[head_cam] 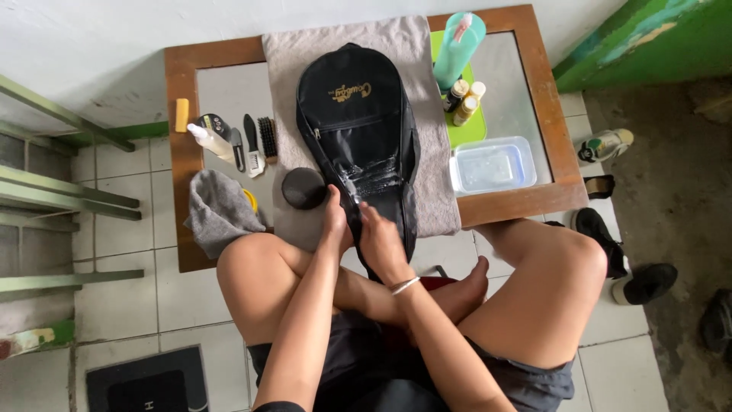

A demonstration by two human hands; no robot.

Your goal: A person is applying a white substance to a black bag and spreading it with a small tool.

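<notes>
Hands meet on the black instrument bag [358,130] lying on a grey towel [427,183]: left hand [334,221] curls around its lower edge, right hand [379,240] presses on it, fingers together. Left of the bag sit a round black lid [303,188] and brushes [259,141]; right, a clear plastic tub [492,165] near the table edge [526,202].

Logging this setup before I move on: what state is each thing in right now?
Black bag: lying flat on the grey towel, wet patch near its lower end.
Left hand: on the bag's edge.
Right hand: pressing on the bag.
Teal bottle: upright.
Plastic box: lid on.
Grey cloth: crumpled.
</notes>
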